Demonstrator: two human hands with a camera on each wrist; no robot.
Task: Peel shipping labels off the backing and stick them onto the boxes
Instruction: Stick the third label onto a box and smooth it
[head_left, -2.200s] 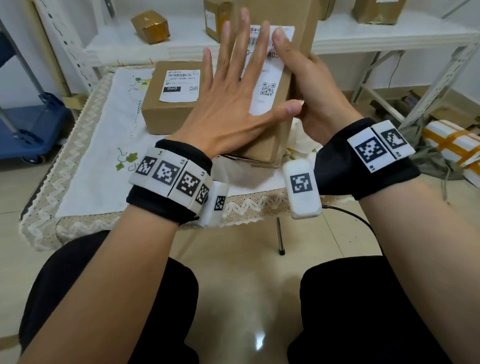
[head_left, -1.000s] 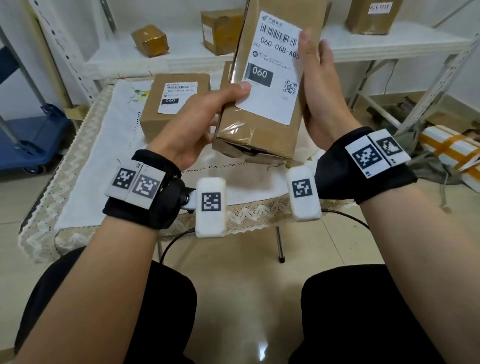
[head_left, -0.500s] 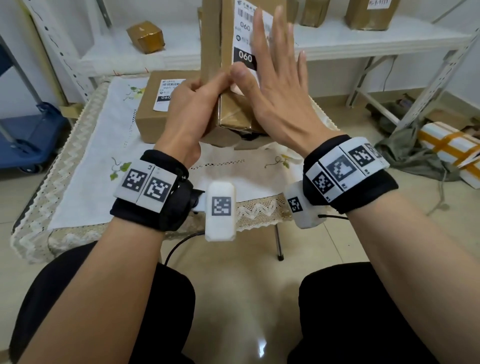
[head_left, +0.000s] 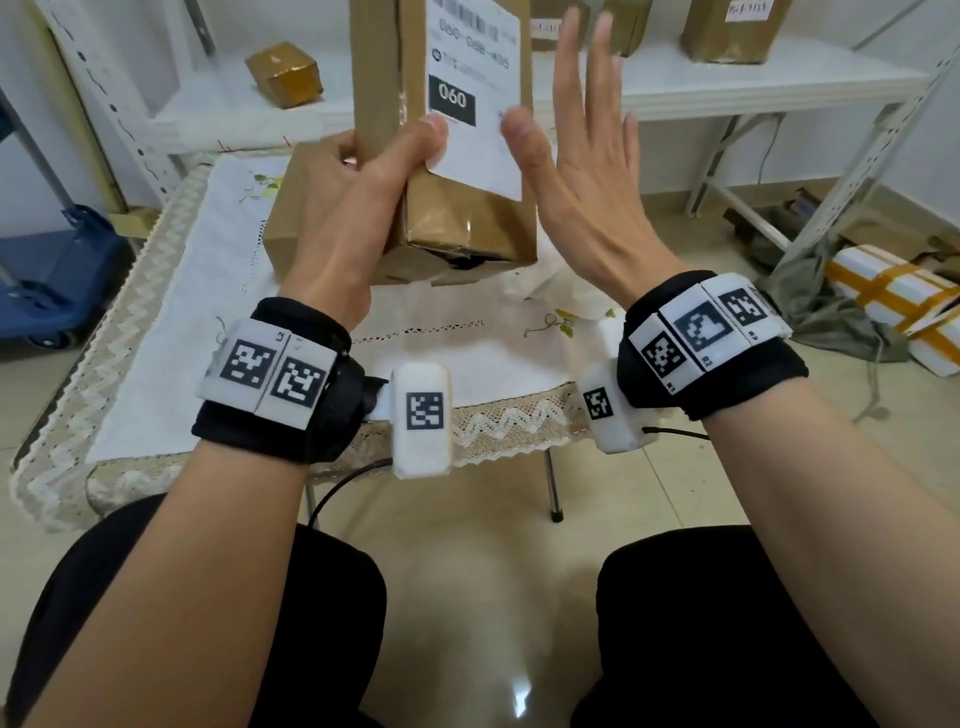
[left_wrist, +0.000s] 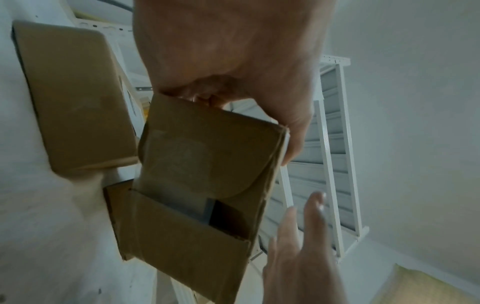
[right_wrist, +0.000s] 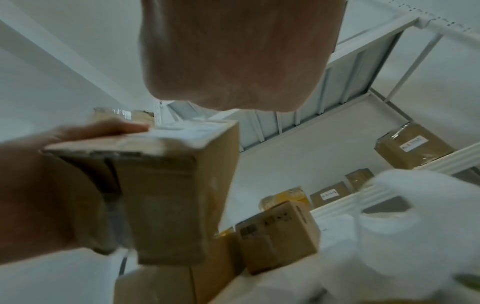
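My left hand (head_left: 358, 187) grips a tall brown cardboard box (head_left: 467, 213) held upright above the table, thumb on its front face. A white shipping label (head_left: 475, 78) marked 060 is stuck on that face. My right hand (head_left: 576, 156) is spread flat just right of the box, fingers straight, palm toward the label, holding nothing. The left wrist view shows the box's (left_wrist: 207, 164) taped bottom under my fingers. In the right wrist view the box (right_wrist: 176, 185) is blurred. A second brown box (head_left: 291, 228) lies on the table behind my left hand.
The table carries a white embroidered cloth (head_left: 197, 322) with a lace edge. A white metal shelf (head_left: 675, 88) behind holds several brown boxes. A blue cart (head_left: 47, 275) stands at the left. A white parcel with yellow tape (head_left: 893, 296) lies on the floor at the right.
The box went from tilted under both hands to upright in my left hand alone. My right hand let go, swept flat across the label, and now sits slightly off to the right.
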